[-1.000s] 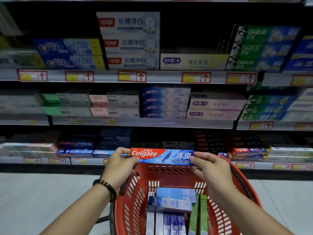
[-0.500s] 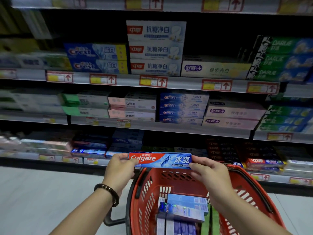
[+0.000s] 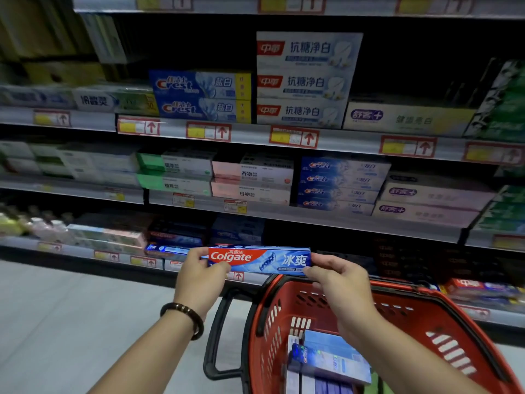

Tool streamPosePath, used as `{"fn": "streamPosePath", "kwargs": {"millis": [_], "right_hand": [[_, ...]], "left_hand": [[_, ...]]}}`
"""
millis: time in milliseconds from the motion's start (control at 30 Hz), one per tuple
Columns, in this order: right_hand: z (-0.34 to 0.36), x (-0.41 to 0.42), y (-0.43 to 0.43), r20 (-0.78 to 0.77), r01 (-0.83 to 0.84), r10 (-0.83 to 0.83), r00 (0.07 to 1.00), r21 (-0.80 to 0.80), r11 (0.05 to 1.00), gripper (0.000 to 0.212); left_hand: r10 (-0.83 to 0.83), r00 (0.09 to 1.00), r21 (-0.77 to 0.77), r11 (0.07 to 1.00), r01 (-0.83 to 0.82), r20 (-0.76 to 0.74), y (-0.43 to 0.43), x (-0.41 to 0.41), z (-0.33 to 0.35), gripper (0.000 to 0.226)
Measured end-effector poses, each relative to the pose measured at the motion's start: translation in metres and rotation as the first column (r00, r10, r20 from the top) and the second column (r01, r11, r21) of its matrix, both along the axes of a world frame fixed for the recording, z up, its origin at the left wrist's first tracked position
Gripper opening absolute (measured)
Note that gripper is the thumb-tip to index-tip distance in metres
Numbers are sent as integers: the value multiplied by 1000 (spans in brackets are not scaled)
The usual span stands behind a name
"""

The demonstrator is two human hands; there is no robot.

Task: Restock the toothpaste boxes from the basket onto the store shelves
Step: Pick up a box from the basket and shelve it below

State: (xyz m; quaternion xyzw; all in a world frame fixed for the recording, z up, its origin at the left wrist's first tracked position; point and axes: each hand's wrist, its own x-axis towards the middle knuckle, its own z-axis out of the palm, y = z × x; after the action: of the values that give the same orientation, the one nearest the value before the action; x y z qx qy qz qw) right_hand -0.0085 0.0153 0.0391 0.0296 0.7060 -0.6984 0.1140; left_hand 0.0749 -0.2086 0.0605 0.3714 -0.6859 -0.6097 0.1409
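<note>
We note the Colgate box (image 3: 259,260) as glossy printed cardboard with a light sheen. The red basket (image 3: 443,314) reads as smooth moulded plastic, perforated walls, with a black plastic handle (image 3: 213,336), semi-matt. The bracelet (image 3: 186,315) on the near left wrist shows dark polished beads. Shelf edges (image 3: 250,136) look like smooth pale metal or plastic; we cannot tell which. Floor (image 3: 71,322): pale, matt.

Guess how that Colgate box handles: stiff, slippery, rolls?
The Colgate box is probably stiff: held only at its ends by the left hand and right hand, it shows no sag. Flat faces shouldn't roll. Glossy print may be slightly slippery.
</note>
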Motion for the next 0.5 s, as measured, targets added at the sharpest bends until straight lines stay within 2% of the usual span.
{"fn": "streamPosePath", "kwargs": {"millis": [67,233,500], "right_hand": [[-4,-1,-10,3,-21,21,1000,5,1000,23],[-15,-5,-37,23,-43,42,999,16,999,28],[-20,-9,-92,21,-77,76,997,19,997,26]], "left_hand": [[26,999,-15,1000,-26,24,-10,3,-2,42],[50,997,66,996,-53,58,-39,5,0,39],[66,992,43,997,-71,109,-92,-2,-9,48]]}}
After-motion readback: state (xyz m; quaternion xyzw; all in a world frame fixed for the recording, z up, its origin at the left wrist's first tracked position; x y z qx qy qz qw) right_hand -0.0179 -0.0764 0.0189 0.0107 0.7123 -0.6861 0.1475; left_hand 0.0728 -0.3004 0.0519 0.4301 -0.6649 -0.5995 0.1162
